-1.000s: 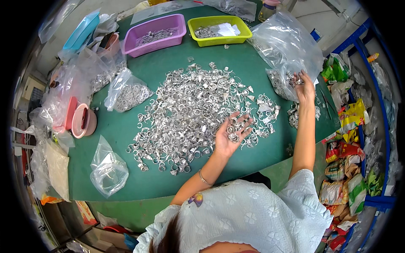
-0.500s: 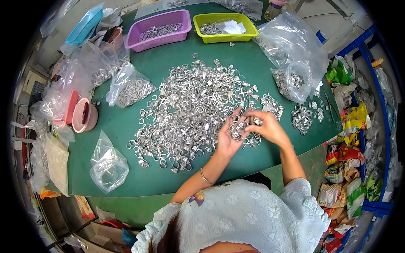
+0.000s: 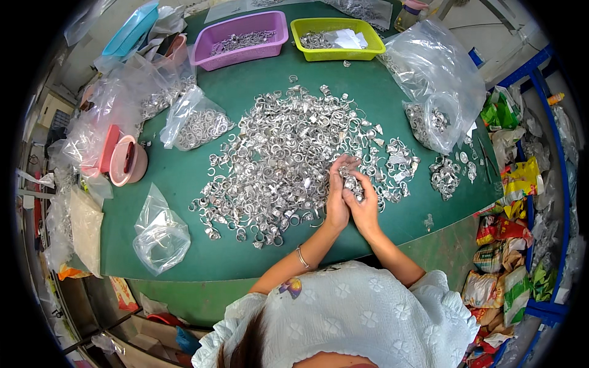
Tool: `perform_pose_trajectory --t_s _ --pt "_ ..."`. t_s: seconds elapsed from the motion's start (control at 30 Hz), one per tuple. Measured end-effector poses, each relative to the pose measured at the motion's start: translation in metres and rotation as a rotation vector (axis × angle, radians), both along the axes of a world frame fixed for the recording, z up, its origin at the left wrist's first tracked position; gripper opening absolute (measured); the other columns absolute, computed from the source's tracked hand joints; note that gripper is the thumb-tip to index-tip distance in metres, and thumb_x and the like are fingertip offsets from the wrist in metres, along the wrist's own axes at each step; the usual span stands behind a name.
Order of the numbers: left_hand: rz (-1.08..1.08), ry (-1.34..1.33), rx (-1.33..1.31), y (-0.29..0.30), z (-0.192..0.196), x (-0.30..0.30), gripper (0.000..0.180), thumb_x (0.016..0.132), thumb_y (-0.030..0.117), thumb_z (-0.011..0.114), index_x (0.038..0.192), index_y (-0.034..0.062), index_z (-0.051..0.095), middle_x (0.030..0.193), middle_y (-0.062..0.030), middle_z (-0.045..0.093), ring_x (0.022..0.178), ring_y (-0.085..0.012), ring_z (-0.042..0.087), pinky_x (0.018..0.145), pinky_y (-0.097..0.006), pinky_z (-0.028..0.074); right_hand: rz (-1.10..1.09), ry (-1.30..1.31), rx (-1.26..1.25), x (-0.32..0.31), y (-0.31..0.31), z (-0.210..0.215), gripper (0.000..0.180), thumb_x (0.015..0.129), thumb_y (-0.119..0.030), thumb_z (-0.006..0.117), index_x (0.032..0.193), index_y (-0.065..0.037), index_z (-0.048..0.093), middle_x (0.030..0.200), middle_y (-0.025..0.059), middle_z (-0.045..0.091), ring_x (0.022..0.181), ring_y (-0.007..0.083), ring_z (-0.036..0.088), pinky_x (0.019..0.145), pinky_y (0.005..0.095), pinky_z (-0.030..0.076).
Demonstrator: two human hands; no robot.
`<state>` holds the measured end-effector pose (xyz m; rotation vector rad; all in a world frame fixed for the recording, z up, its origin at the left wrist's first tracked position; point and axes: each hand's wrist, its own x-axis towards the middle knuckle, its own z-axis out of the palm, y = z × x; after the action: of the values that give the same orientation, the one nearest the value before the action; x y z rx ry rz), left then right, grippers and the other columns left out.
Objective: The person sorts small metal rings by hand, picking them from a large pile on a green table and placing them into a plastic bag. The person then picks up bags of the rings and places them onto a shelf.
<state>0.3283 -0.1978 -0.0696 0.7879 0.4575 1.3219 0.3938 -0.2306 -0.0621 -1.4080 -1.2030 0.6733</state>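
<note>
At far left, clear bags (image 3: 92,132) heaped along the table (image 3: 184,178) edge, with a pink cup (image 3: 127,161) lying on its side just beside them. Nearer the front edge, an empty crumpled bag (image 3: 161,236) lay alone on the green top. Further back, a blue tray (image 3: 130,29) tilted at the rim, then a bag of rings (image 3: 195,121) flat on the table. Behind that, a purple basket (image 3: 240,38) and next to it a green basket (image 3: 336,38), both holding some metal parts, the green one also a scrap of white paper. Across the middle, a broad pile of silver rings (image 3: 279,159) spread loose over the cloth. At the pile's near right edge, left hand (image 3: 337,199) and right hand (image 3: 363,205) pressed together, palms facing, fingers curled narrow around a small clump of rings (image 3: 351,183) held between them, just above the pile. A thin bracelet (image 3: 302,257) on the left wrist. To the right of the hands, a small separate heap (image 3: 444,175) of rings, well apart from the main pile. Behind it, a large clear bag (image 3: 438,80) standing open with rings at its bottom. At far right, past the table edge, coloured packets (image 3: 512,214) stacked by a blue frame (image 3: 555,159).
</note>
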Motion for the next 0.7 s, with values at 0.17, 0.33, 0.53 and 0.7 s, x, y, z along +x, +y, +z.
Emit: perform_pose_trajectory --t_s 0.17,0.33,0.53,0.7 --pt "0.008 -0.062 -0.094 0.000 0.003 -0.003 0.031 0.097 0.019 0.032 0.124 0.0033 0.037 0.109 -0.0102 0.048 0.111 -0.0239 0.047 0.098 -0.037 0.035 -0.040 0.480 -0.064 -0.007 0.002 -0.003 0.025 0.085 -0.009 0.058 0.108 0.001 0.056 0.108 0.0095 0.059 0.096 0.0154 0.056 0.084 0.0276 0.044" --pt "0.020 -0.324 -0.244 0.003 0.004 -0.004 0.027 0.095 0.012 0.036 0.121 0.0033 0.039 0.100 -0.0077 0.047 0.104 -0.0229 0.049 0.094 -0.035 0.038 -0.125 1.032 -0.094 -0.012 0.002 0.003 0.019 0.090 -0.010 0.051 0.107 -0.003 0.055 0.109 0.0087 0.058 0.095 0.0124 0.057 0.080 0.0249 0.047" --pt "0.132 0.277 0.139 -0.007 0.010 -0.003 0.039 0.094 0.017 0.038 0.129 0.0010 0.031 0.106 -0.0083 0.042 0.104 -0.0184 0.040 0.097 -0.033 0.030 -0.161 0.889 -0.063 -0.026 0.003 -0.009 0.021 0.092 -0.012 0.048 0.109 -0.001 0.053 0.113 0.0094 0.055 0.103 0.0152 0.052 0.090 0.0272 0.042" --pt "0.175 0.509 0.402 -0.012 0.003 -0.002 0.056 0.090 0.024 0.042 0.134 -0.0043 0.021 0.112 -0.0132 0.039 0.106 -0.0205 0.036 0.105 -0.039 0.019 -0.148 0.840 -0.056 -0.020 0.003 -0.002 0.021 0.093 -0.016 0.048 0.107 -0.001 0.053 0.111 0.0084 0.056 0.101 0.0147 0.053 0.090 0.0281 0.042"
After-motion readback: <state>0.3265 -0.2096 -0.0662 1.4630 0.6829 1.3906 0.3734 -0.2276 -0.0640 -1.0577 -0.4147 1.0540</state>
